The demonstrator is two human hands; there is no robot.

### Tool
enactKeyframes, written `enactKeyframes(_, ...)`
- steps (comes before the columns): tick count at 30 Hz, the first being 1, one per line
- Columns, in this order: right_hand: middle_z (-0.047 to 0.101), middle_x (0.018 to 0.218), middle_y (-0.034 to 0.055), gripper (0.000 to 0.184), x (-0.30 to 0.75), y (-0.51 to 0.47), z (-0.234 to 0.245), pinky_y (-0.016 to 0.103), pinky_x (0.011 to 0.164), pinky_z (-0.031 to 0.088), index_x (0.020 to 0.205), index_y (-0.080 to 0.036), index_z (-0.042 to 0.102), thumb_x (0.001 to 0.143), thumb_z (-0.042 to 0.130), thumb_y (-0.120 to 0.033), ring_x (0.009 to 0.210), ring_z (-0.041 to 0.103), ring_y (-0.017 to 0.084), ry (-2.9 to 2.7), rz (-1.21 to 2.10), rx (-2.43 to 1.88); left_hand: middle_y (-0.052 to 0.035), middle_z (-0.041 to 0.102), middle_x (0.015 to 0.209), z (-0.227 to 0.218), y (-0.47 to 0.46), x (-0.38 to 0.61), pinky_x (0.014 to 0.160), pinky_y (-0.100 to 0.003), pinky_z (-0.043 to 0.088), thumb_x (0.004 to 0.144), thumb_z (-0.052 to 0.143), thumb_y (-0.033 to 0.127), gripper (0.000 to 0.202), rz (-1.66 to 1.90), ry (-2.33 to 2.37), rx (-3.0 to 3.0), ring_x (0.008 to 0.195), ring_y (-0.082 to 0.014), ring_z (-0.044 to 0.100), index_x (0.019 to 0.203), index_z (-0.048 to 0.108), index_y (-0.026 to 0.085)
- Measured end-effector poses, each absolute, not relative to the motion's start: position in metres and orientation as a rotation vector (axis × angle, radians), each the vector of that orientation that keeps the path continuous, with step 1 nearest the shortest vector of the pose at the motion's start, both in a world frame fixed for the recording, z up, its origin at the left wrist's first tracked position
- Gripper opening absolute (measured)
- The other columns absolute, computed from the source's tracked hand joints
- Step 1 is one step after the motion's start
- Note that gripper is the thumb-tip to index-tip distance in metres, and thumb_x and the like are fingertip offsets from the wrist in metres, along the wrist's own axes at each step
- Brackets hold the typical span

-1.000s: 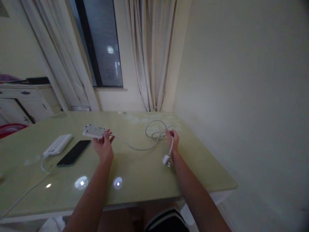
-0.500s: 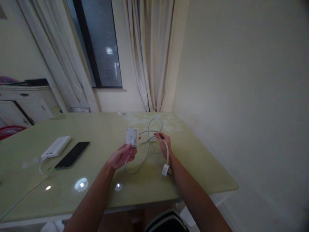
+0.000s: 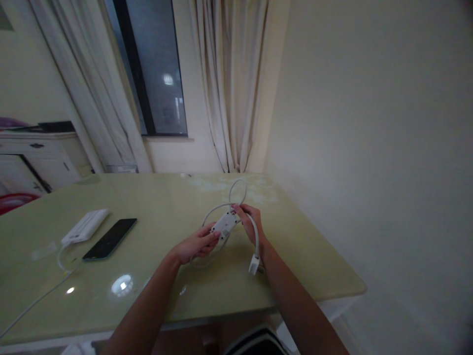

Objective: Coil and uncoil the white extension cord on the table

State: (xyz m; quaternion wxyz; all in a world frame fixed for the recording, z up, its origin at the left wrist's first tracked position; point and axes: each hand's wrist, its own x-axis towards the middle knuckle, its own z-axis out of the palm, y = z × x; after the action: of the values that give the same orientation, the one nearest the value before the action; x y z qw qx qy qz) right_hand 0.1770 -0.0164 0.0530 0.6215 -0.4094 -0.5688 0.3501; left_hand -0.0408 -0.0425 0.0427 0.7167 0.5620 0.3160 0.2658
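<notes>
My left hand (image 3: 199, 242) is closed around the near end of a small white power strip (image 3: 224, 224), which tilts up to the right. Pinched in my right hand (image 3: 252, 222) is the strip's white cord (image 3: 255, 234), close against the strip's far end. A loop of the cord stands up beyond my fingers, and another curve arches over the strip to the left. From my right hand the cord's end hangs down to a white plug (image 3: 254, 265) beside my right wrist. Part of the cord below the strip is blurred.
A black phone (image 3: 111, 239) lies on the glossy green table (image 3: 155, 197), left of my hands. Beyond it sits a white power bank (image 3: 85, 226) with a white cable (image 3: 39, 300) running to the lower left. A wall (image 3: 369, 148) borders the right side.
My left hand has swung the power strip from upright over to the right, bringing it against my right hand and the cord. My right hand has stayed nearly in place.
</notes>
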Motion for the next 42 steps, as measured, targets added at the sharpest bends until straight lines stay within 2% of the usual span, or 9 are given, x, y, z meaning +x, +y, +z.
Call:
enactKeyframes(5, 0.079, 0.095, 0.0063, 0.037, 0.174, -0.021, 0.053, 0.034, 0.083, 0.055, 0.083, -0.021, 0.081, 0.09, 0.065, -0.054, 0.091, 0.071, 0.025, -1.376, 0.733, -0.911, 0.0086, 0.041, 0.065, 0.039, -0.041, -0.038, 0.04, -0.018, 0.018, 0.083, 0.073, 0.06, 0.056, 0.57, 0.84, 1.366, 0.046, -0.005, 0.03, 0.121, 0.061, 0.02)
enactKeyframes(9, 0.08, 0.091, 0.0059, 0.031, 0.167, -0.021, 0.049, 0.037, 0.082, 0.057, 0.091, -0.022, 0.083, 0.087, 0.07, -0.051, 0.086, 0.072, 0.025, -1.414, 0.769, -0.887, 0.0029, 0.059, 0.068, 0.036, -0.033, -0.033, 0.04, -0.021, 0.023, 0.083, 0.068, 0.064, 0.054, 0.84, 1.001, 1.534, 0.043, -0.0068, 0.034, 0.108, 0.068, 0.017)
enactKeyframes(15, 0.078, 0.088, 0.0058, 0.031, 0.159, -0.02, 0.04, 0.037, 0.087, 0.056, 0.086, -0.022, 0.081, 0.09, 0.067, -0.049, 0.084, 0.072, 0.024, -1.397, 0.787, -0.843, -0.004, 0.071, 0.068, 0.028, -0.022, -0.03, 0.06, -0.028, 0.044, 0.077, 0.076, 0.053, 0.044, 1.227, 1.187, 1.65, 0.063, -0.0211, 0.064, 0.101, 0.07, 0.017)
enactKeyframes(18, 0.076, 0.078, 0.0044, 0.03, 0.154, -0.021, 0.034, 0.033, 0.075, 0.056, 0.094, -0.02, 0.081, 0.089, 0.069, -0.047, 0.071, 0.069, 0.021, -1.446, 0.834, -0.846, -0.0037, 0.072, 0.069, 0.023, -0.02, -0.03, 0.065, -0.031, 0.046, 0.079, 0.075, 0.048, 0.039, 1.359, 1.29, 1.631, 0.065, -0.0233, 0.067, 0.105, 0.067, 0.019)
enactKeyframes(22, 0.07, 0.064, 0.0012, 0.037, 0.146, -0.025, 0.029, 0.027, 0.056, 0.046, 0.11, -0.018, 0.08, 0.089, 0.069, -0.047, 0.055, 0.061, 0.017, -1.486, 0.905, -0.863, -0.0045, 0.074, 0.077, 0.02, -0.022, -0.03, 0.069, -0.031, 0.048, 0.087, 0.07, 0.039, 0.027, 1.458, 1.437, 1.627, 0.072, -0.0237, 0.07, 0.107, 0.061, 0.023)
enactKeyframes(29, 0.065, 0.06, 0.0005, 0.037, 0.144, -0.024, 0.025, 0.027, 0.055, 0.045, 0.107, -0.018, 0.081, 0.09, 0.067, -0.048, 0.053, 0.056, 0.016, -1.498, 0.894, -0.845, -0.0068, 0.076, 0.081, 0.02, -0.025, -0.028, 0.067, -0.03, 0.048, 0.09, 0.067, 0.037, 0.034, 1.587, 1.539, 1.51, 0.077, -0.0253, 0.073, 0.114, 0.046, 0.024)
enactKeyframes(34, 0.067, 0.088, 0.0049, 0.025, 0.149, -0.025, 0.026, 0.029, 0.075, 0.052, 0.092, -0.023, 0.082, 0.089, 0.068, -0.043, 0.08, 0.062, 0.018, -1.537, 0.561, -0.846, -0.0039, 0.074, 0.075, 0.017, -0.019, -0.03, 0.063, -0.027, 0.047, 0.086, 0.069, 0.043, 0.044, 1.587, 1.404, 1.449, 0.07, -0.022, 0.072, 0.109, 0.037, 0.024)
enactKeyframes(39, 0.058, 0.1, 0.0061, 0.019, 0.154, -0.024, 0.027, 0.033, 0.091, 0.051, 0.092, -0.027, 0.082, 0.09, 0.069, -0.04, 0.096, 0.061, 0.02, -1.541, 0.4, -0.856, -0.0012, 0.075, 0.083, 0.014, -0.012, -0.03, 0.048, -0.02, 0.037, 0.071, 0.081, 0.048, 0.077, 1.418, 1.156, 1.25, 0.06, -0.0162, 0.067, 0.12, 0.028, 0.023)
enactKeyframes(42, 0.059, 0.112, 0.0091, 0.018, 0.159, -0.02, 0.025, 0.042, 0.107, 0.044, 0.087, -0.027, 0.082, 0.088, 0.071, -0.042, 0.116, 0.057, 0.026, -1.557, 0.353, -0.872, -0.0022, 0.075, 0.088, 0.013, -0.01, -0.031, 0.059, -0.024, 0.047, 0.07, 0.08, 0.047, 0.085, 1.388, 1.157, 1.307, 0.073, -0.0184, 0.071, 0.133, 0.031, 0.02)
